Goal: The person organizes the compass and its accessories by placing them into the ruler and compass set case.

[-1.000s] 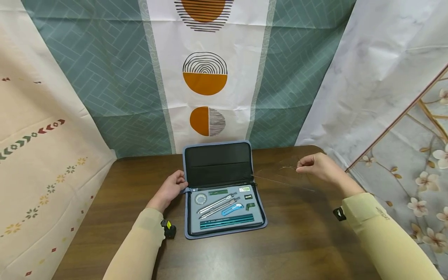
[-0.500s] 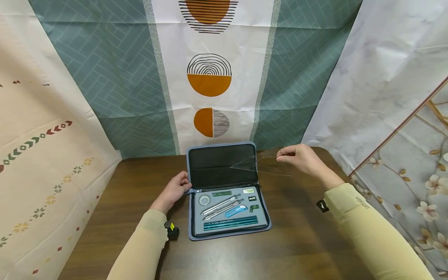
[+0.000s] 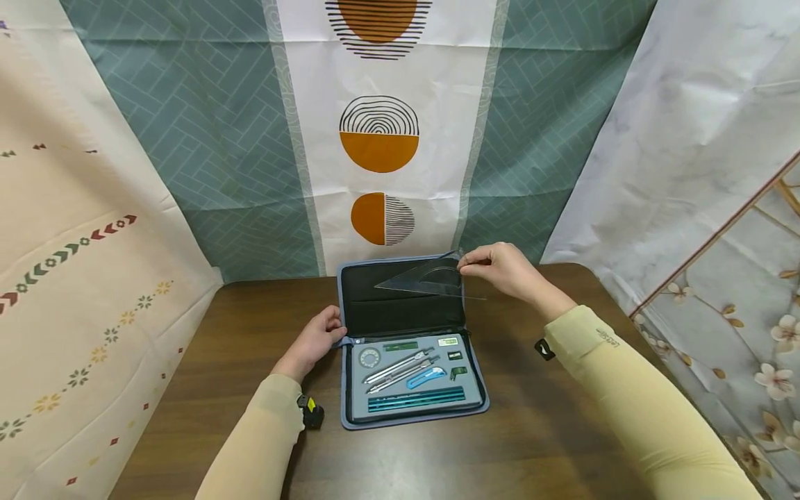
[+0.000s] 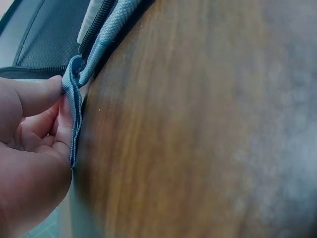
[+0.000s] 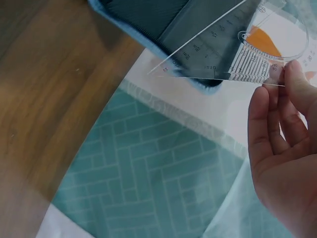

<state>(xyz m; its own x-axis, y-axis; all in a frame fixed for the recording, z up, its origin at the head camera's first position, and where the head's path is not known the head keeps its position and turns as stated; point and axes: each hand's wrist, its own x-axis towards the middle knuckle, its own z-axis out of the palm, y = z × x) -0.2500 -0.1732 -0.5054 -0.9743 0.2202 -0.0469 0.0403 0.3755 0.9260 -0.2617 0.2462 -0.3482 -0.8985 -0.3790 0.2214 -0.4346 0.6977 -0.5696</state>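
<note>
A clear triangular set square (image 3: 406, 280) hangs in the air in front of the case's raised lid (image 3: 375, 312). My right hand (image 3: 503, 271) pinches its right side between thumb and fingers; printed scale marks show on it in the right wrist view. The zip-up geometry case (image 3: 415, 423) lies unfolded on the table, its black lid lining facing me. At the case's left side, near the fold, my left hand (image 3: 315, 340) holds a blue fabric tab (image 4: 74, 114) between thumb and curled fingers. A pair of compasses (image 3: 394, 368) lies in the grey tray, along with a similar long metal tool.
Also in the tray are a light-blue utility knife (image 3: 426, 378), dark teal pencils (image 3: 415, 399), a white eraser (image 3: 448, 342), a small sharpener (image 3: 455, 355) and a round pale disc (image 3: 369, 357). A patterned cloth (image 3: 250, 139) hangs just behind the brown table (image 3: 262, 305).
My right hand has carried the set square leftward and up, from right of the case to in front of its lid. The left hand stays at the tab; the head view shifts slightly.
</note>
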